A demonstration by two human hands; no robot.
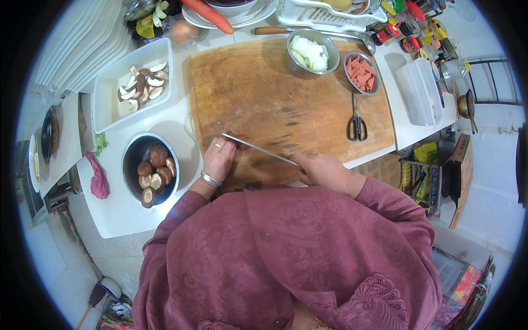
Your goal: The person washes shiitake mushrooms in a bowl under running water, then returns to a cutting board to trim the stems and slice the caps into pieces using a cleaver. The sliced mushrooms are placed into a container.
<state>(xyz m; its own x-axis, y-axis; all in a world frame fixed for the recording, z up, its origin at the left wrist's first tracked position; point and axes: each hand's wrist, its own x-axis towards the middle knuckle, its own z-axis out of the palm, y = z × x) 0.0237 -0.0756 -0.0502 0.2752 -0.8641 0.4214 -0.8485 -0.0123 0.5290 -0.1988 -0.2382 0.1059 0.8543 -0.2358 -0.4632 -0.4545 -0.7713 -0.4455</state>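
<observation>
My right hand (pixel 328 174) grips the handle of a kitchen knife (pixel 264 149). Its blade slants left across the board, the tip close by my left fingers. My left hand (pixel 220 156), with a ring and a silver bracelet, presses a brown mushroom (pixel 240 138) to the wooden cutting board (pixel 255 99); fingers and blade partly cover it. Left of the board, a steel bowl (pixel 124 171) holds several brown mushroom caps (pixel 157 156). Sliced mushrooms (pixel 143 86) lie in a white plastic tub (pixel 97 105) behind that bowl.
On the board's far right are a steel bowl (pixel 292 68) of pale green slices, a smaller bowl (pixel 374 88) of pink slices and black-handled scissors (pixel 356 126). A ladle (pixel 272 31) and a carrot (pixel 210 15) lie behind. A purple cloth (pixel 98 177) rests at left.
</observation>
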